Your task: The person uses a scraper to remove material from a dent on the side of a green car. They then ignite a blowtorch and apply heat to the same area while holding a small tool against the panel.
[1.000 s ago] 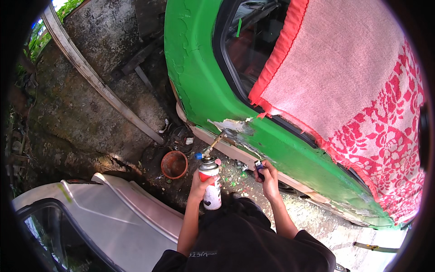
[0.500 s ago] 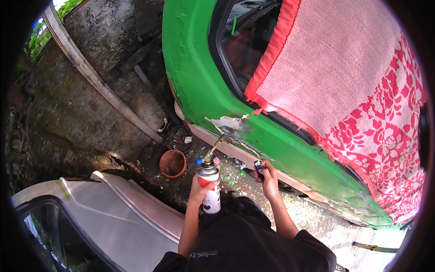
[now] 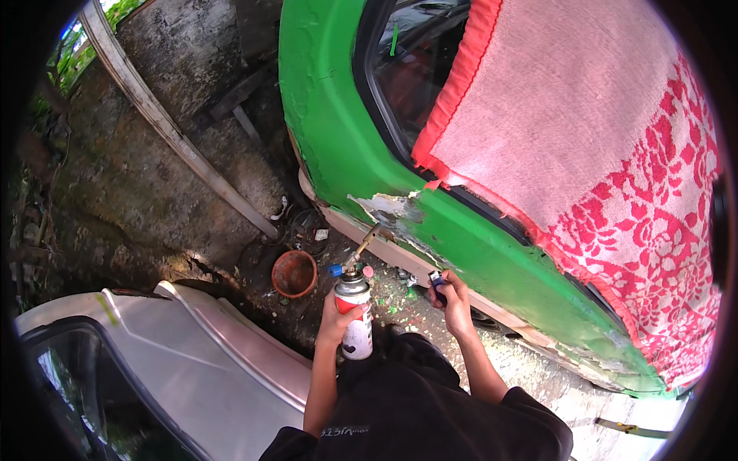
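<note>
My left hand (image 3: 333, 323) is wrapped around the body of a white and red gas torch canister (image 3: 356, 338), held upright. Its brass nozzle (image 3: 363, 247) slants up and to the right, with a blue knob (image 3: 336, 270) on the left side. No flame can be seen. In my right hand (image 3: 455, 299) is a small dark lighter (image 3: 437, 281) with a metal top, the fingers closed round it. Beyond the nozzle stands a green car body (image 3: 327, 146). Its paint is peeled to a bare pale and dark patch (image 3: 392, 211) low on the side.
A red patterned towel (image 3: 569, 115) drapes over the green car. Behind my left arm is a silver car (image 3: 192, 369). A terracotta pot (image 3: 294, 273) sits on the ground among paint flakes. A long metal strip (image 3: 169, 127) leans at the upper left.
The view has shifted slightly. Both hands keep their grips, and the torch and lighter stay in nearly the same places.
</note>
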`<state>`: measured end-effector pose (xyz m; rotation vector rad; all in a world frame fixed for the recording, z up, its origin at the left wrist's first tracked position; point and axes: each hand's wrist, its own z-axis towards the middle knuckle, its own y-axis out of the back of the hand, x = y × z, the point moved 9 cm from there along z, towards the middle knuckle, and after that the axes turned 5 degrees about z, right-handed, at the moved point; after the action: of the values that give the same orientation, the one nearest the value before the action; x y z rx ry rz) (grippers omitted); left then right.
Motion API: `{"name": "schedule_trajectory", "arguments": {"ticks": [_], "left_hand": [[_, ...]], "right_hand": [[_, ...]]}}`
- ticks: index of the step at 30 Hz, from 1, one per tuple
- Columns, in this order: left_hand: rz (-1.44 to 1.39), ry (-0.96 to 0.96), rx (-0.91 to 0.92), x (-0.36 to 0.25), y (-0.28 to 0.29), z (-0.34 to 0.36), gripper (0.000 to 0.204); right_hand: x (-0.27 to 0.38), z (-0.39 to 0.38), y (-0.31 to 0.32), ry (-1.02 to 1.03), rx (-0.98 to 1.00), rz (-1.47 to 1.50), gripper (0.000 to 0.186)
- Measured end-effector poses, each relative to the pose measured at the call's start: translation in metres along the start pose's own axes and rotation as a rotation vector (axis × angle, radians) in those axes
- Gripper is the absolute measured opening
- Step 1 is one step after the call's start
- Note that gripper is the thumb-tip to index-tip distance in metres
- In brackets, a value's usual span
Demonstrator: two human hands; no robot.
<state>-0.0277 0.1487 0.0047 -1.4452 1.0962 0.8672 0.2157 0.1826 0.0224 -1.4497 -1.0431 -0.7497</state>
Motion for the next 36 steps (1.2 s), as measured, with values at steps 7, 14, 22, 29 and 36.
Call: {"name": "schedule_trajectory", "arguments": {"ticks": [7,14,22,29,36], "left_hand": [[-0.045,-0.009,-0.033,-0.001,-0.003,0.004,0.044],[-0.041,-0.005,-0.044,0.000,-0.006,0.006,0.041],[-0.042,-0.026,-0.049,-0.010,-0.004,0.005,0.040],[-0.014,-0.042,-0.036,-0.019,-0.006,0.006,0.041],[-0.044,-0.040,-0.056,-0.018,0.003,0.013,0.043]], "right_hand": [[-0.001,0.002,0.007,0.008,-0.012,-0.001,0.008],[-0.006,0.002,0.015,0.001,-0.038,-0.012,0.015],[-0.007,0.004,0.018,0.004,-0.045,-0.013,0.015],[-0.006,0.004,0.011,-0.017,-0.028,0.027,0.006],[-0.014,0.006,0.014,-0.001,-0.029,0.051,0.018]]}}
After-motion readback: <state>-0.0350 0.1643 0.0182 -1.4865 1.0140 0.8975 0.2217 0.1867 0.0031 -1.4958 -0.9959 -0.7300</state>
